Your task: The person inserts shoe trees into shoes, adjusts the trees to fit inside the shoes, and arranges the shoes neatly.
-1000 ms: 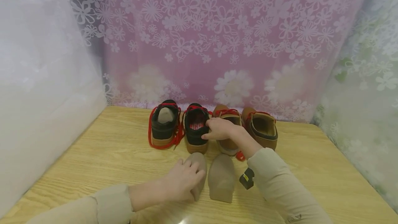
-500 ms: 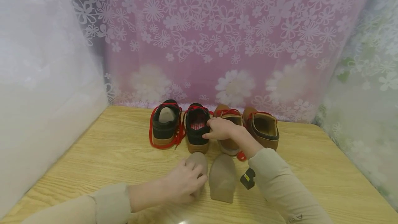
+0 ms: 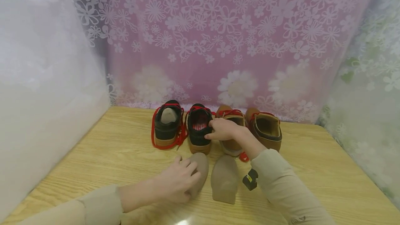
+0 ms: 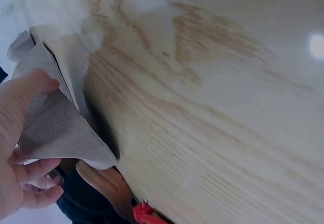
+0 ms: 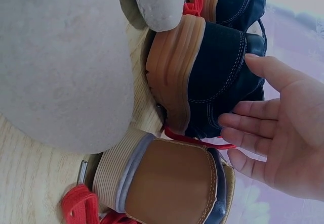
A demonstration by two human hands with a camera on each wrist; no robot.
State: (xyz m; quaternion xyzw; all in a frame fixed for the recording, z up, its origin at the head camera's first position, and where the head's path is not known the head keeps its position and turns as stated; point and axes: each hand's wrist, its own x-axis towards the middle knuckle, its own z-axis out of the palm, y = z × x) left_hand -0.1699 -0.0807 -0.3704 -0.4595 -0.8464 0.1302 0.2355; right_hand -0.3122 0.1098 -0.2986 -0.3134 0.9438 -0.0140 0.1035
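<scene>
"Hands set?"
"My left hand [image 3: 177, 181] pinches the grey shoe insert [image 3: 202, 166] in front of the unfilled black shoe [image 3: 199, 138]; my right hand [image 3: 223, 129], loosely open, touches it."
"Risk?"
"Such light contact might let it skid."

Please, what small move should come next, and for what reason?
Probably the left hand should grip and raise the left grey insert: that hand touches it, the leftmost black shoe contains a similar grey piece, and the second black shoe shows none in its opening.
</scene>
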